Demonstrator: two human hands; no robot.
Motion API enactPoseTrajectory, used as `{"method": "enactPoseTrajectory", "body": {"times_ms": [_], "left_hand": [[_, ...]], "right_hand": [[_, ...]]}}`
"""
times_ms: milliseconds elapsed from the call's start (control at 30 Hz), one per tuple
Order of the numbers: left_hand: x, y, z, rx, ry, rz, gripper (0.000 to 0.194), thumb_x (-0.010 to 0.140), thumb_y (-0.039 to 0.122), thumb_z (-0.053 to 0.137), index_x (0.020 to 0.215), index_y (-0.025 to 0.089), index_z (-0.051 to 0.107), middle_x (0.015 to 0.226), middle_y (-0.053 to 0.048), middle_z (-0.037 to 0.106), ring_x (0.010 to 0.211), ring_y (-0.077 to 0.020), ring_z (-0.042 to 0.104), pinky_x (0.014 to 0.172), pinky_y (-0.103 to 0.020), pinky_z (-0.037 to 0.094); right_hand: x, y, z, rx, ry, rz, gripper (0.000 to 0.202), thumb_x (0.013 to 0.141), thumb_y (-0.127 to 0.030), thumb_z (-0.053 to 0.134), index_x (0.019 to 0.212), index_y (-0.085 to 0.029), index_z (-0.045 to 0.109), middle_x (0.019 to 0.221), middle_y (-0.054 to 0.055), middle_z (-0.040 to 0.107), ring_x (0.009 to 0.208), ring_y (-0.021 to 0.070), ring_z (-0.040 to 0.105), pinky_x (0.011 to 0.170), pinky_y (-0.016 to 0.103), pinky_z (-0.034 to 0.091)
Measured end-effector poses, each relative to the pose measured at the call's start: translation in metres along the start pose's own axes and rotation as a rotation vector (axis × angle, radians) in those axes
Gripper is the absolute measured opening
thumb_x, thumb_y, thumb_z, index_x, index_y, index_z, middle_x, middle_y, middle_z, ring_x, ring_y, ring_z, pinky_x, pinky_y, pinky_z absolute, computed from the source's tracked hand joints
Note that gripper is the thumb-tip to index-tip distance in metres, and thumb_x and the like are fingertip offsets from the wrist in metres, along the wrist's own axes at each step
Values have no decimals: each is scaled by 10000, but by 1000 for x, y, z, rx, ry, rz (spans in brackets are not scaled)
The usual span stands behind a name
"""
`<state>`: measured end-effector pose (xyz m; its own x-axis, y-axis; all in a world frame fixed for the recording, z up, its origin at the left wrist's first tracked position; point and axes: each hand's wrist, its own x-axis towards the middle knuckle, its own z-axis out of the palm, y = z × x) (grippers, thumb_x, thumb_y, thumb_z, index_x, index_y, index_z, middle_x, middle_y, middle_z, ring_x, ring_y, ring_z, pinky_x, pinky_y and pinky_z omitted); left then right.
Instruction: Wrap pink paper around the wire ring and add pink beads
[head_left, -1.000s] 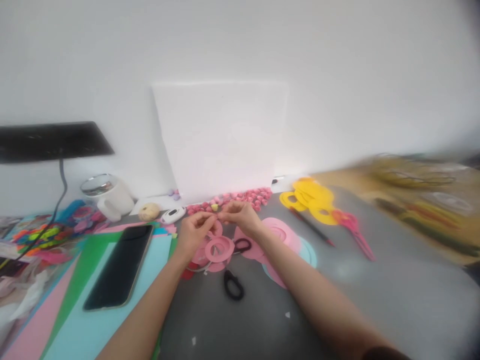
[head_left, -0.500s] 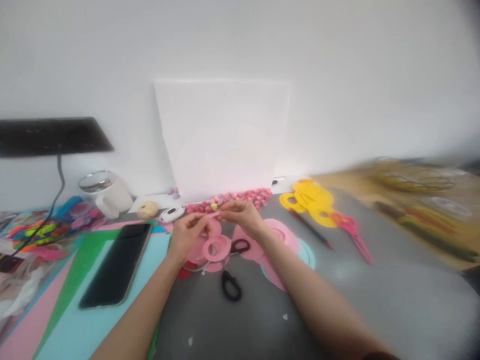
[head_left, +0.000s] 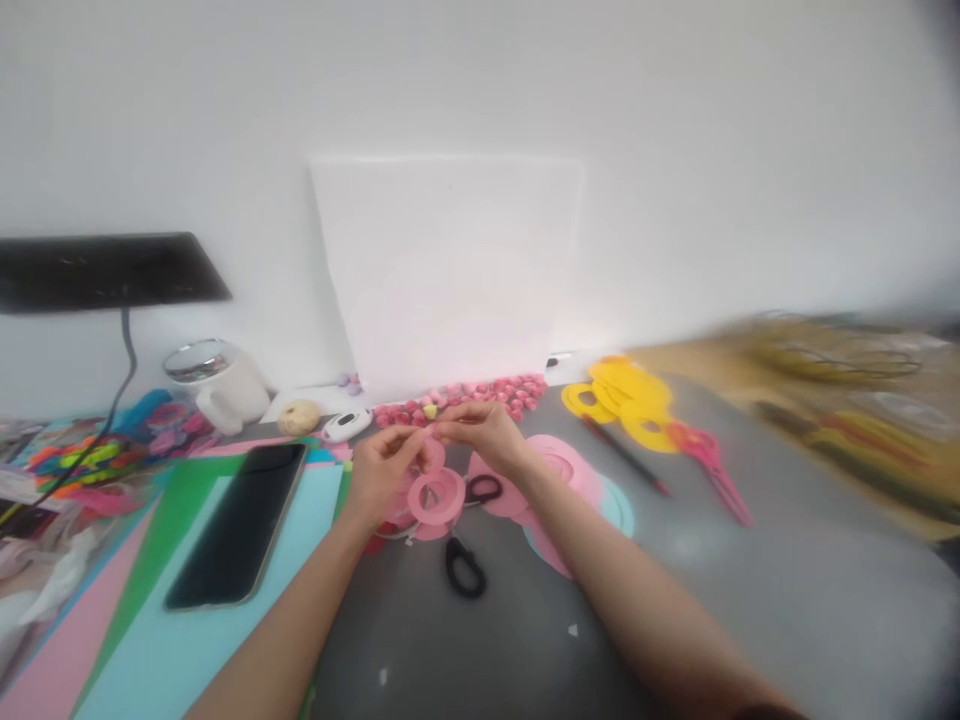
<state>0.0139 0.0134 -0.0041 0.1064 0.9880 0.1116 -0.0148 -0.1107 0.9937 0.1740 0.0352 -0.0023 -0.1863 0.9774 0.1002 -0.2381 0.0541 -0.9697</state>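
The grey table (head_left: 750,610) spreads under everything, and a white sheet (head_left: 450,270) stands upright against the wall. To the left, a phone (head_left: 238,525) lies on a light-blue sheet (head_left: 150,665). The left hand (head_left: 381,470) and right hand (head_left: 491,437) meet above the clutter, each pinching at a small pink piece between bent fingers. Pink discs (head_left: 581,480) lie by the right forearm; farther right are yellow cutouts (head_left: 622,388) and pink scissors (head_left: 712,470). Below the hands sit 1 pink ring (head_left: 438,516) and black-handled scissors (head_left: 452,570), their 2 loops spread apart. Pink buds (head_left: 514,395) crowd just beyond the fingertips. Smallest is the pink piece (head_left: 433,430), probably a paper strip, though blur hides its outline.

Uneven tension between the 2 pinches could crease or tear it, I'd judge; a loosened fingertip could drop it among similar pink pieces. A lowered wrist might knock the ring or the loops.
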Motion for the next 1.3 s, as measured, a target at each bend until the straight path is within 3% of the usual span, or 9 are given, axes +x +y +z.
{"method": "enactPoseTrajectory", "body": {"times_ms": [200, 500, 700, 967, 1300], "left_hand": [[1, -2, -1, -6, 20, 24, 210, 732, 354, 624, 713, 145, 610, 564, 4, 574, 509, -119, 538, 535, -253, 470], [-1, -1, 0, 3, 29, 30, 202, 729, 347, 624, 689, 149, 614, 562, -1, 581, 517, -122, 538, 542, -254, 463], [-1, -1, 0, 7, 10, 46, 200, 748, 327, 613, 665, 145, 604, 571, -8, 583, 514, -114, 521, 528, -246, 441], [0, 0, -1, -33, 1, 45, 199, 736, 328, 627, 679, 137, 618, 586, -11, 588, 512, -111, 515, 531, -248, 437], [1, -3, -3, -32, -9, 49, 182, 744, 307, 625, 671, 140, 619, 582, -9, 589, 537, -118, 527, 552, -252, 442]], "right_hand": [[1, 3, -6, 37, -59, 44, 315, 561, -350, 774, 806, -159, 717, 778, 52, 716, 731, 184, 666, 808, 367, 523], [2, 5, -4, 96, 5, 55, 232, 530, -286, 793, 678, -150, 675, 627, 8, 673, 583, 119, 614, 662, 282, 527], [1, 2, -2, 91, 32, 88, 224, 509, -281, 805, 638, -154, 674, 622, 5, 670, 578, 112, 598, 682, 290, 511], [2, 3, -11, 85, -90, 70, 272, 578, -303, 766, 804, -162, 714, 802, 40, 715, 754, 160, 654, 796, 327, 497], [6, 8, -14, 113, -18, 53, 233, 535, -273, 799, 704, -150, 696, 641, 23, 691, 611, 136, 637, 677, 297, 525]]}}
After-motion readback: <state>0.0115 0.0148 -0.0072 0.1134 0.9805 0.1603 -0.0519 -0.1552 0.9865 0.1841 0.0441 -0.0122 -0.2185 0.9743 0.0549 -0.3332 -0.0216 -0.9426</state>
